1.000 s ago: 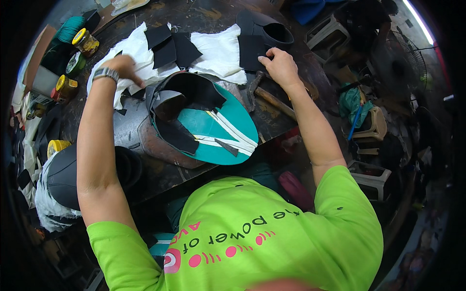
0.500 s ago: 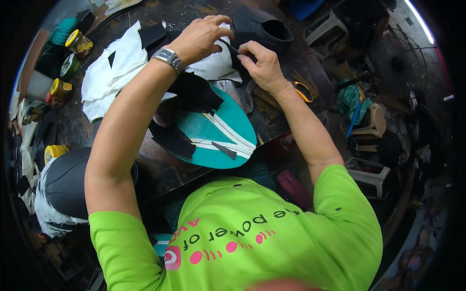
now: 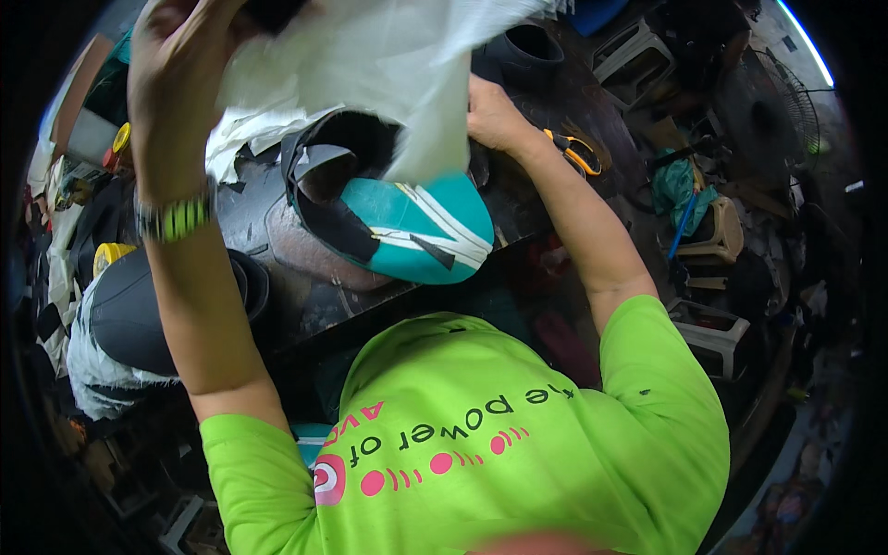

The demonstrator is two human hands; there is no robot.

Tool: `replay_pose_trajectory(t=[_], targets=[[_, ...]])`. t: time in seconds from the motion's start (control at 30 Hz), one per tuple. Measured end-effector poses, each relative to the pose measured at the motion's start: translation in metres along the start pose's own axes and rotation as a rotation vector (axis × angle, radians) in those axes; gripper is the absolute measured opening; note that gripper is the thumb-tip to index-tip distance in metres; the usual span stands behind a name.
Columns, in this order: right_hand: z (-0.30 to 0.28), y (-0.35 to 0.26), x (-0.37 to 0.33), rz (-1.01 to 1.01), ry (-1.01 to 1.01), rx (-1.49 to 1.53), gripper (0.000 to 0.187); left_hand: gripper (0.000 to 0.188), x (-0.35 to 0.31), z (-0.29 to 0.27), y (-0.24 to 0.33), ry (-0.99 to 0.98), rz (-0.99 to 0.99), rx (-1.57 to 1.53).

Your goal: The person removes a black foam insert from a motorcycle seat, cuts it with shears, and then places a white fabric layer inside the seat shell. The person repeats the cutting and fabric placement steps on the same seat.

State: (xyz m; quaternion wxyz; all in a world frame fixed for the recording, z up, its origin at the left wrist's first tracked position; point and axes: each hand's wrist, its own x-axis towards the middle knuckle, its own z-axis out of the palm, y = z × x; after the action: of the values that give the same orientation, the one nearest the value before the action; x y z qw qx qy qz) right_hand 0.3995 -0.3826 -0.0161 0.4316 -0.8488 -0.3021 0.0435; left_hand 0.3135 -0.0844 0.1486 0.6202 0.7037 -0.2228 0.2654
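Observation:
Raised high at the upper left, my left hand (image 3: 176, 55) grips a large white sheet (image 3: 361, 65) of cloth-like material; the hand is blurred and partly out of the picture. A dark piece (image 3: 273, 11) shows by its fingers. At the sheet's right edge is my right hand (image 3: 497, 118), its fingers hidden behind the sheet. Below the hanging sheet lies a turquoise rounded piece (image 3: 407, 266) with white stripes meeting in a V and a small dark sliver (image 3: 432, 252) on it. Curved black material (image 3: 338, 227) stands up behind it. A wristwatch (image 3: 174, 218) is on my left wrist.
A yellow-orange handled tool (image 3: 581, 155) lies right of my right hand. Black moulded forms stand at the left (image 3: 139, 319) and at the back (image 3: 529, 54). Yellow tubs (image 3: 113, 256) line the left side. Stools (image 3: 634, 63) and a fan (image 3: 777, 106) are at the right.
The thin dark strip that was between my hands is no longer visible there. My left hand has swung left and up with the white sheet, which now hangs across the work; my right hand moved slightly.

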Motion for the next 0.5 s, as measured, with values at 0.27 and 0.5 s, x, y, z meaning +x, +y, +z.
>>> replay_pose_trajectory(t=[0.27, 0.5], targets=[[0.03, -0.029, -0.068, -0.302, 0.006, 0.017, 0.063, 0.023, -0.18, 0.082, 0.024, -0.346, -0.629, 0.206], [0.061, -0.066, -0.107, 0.003, 0.123, 0.104, 0.073, 0.024, -0.209, 0.054, 0.026, -0.235, -0.647, 0.426]])
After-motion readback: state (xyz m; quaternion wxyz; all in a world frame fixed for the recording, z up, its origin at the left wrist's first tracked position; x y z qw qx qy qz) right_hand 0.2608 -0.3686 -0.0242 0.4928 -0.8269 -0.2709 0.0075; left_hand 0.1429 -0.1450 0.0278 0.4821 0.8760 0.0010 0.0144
